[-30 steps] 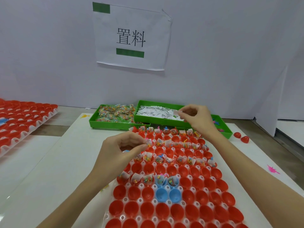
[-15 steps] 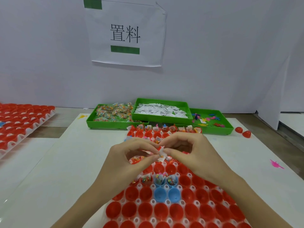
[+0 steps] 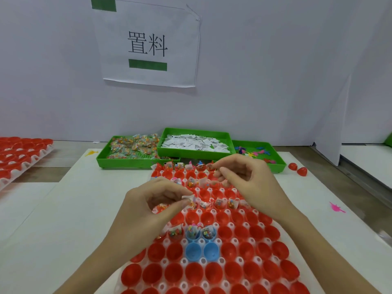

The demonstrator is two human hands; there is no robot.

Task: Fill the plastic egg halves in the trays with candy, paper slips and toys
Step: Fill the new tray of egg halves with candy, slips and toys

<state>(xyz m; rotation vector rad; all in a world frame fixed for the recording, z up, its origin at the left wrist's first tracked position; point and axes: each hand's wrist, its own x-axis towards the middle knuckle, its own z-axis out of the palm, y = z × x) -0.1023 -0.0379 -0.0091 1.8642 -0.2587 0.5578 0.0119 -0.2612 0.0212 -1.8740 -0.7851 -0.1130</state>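
A clear tray [image 3: 240, 261] of red egg halves [image 3: 214, 270], with a few blue halves [image 3: 193, 251], lies in front of me. Far rows and part of a middle row hold candy packets and paper slips; near rows are bare. My left hand [image 3: 148, 211] hovers over the tray's left side and pinches a white paper slip [image 3: 188, 197] between thumb and fingertips. My right hand [image 3: 250, 181] floats over the far rows, fingers loosely curled, nothing visible in them. Behind stand green trays of candy [image 3: 131, 146], paper slips [image 3: 195, 143] and small toys [image 3: 257, 153].
A second tray of red halves [image 3: 21, 153] sits at the far left. Two loose red halves [image 3: 297, 169] lie right of the toy tray. A pink toy [image 3: 336, 208] and a yellow one [image 3: 91, 153] lie on the white mat. A paper sign hangs on the wall.
My right hand came back from the slip tray and met my left hand over the eggs. It has now drawn away to the right, and the slip stays in my left fingers.
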